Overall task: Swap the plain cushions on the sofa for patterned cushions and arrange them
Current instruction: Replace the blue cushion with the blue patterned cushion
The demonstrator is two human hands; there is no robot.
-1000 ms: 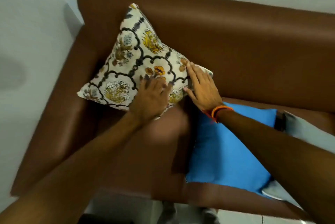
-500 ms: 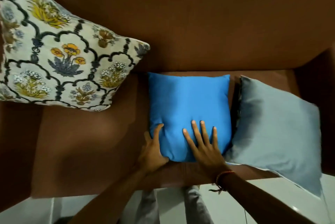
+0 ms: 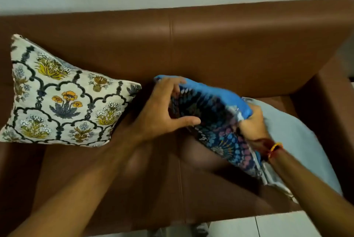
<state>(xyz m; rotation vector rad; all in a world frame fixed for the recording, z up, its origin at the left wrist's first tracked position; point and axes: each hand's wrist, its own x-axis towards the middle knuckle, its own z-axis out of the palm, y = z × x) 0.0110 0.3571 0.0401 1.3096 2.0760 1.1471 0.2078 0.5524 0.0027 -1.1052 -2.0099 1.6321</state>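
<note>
brown sofa (image 3: 229,48); cream floral cushion (image 3: 63,100); blue peacock-print cushion (image 3: 216,119).

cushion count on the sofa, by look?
Patterned: 2 (floral cream cushion, blue-and-purple peacock-print side of the cushion in both hands)
Plain: 1 (grey cushion)
Total: 3. The held one is plain blue along its top edge.

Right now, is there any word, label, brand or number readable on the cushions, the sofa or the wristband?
None: no readable text anywhere in this view.
Cream floral-patterned cushion: flowers and dark scalloped lines only.
Blue cushion with the dark peacock-like print: pattern only, motion-blurred.
Plain pale grey cushion: no mark.
Brown leather sofa: no tag visible.
Orange thread wristband: no lettering.
</note>
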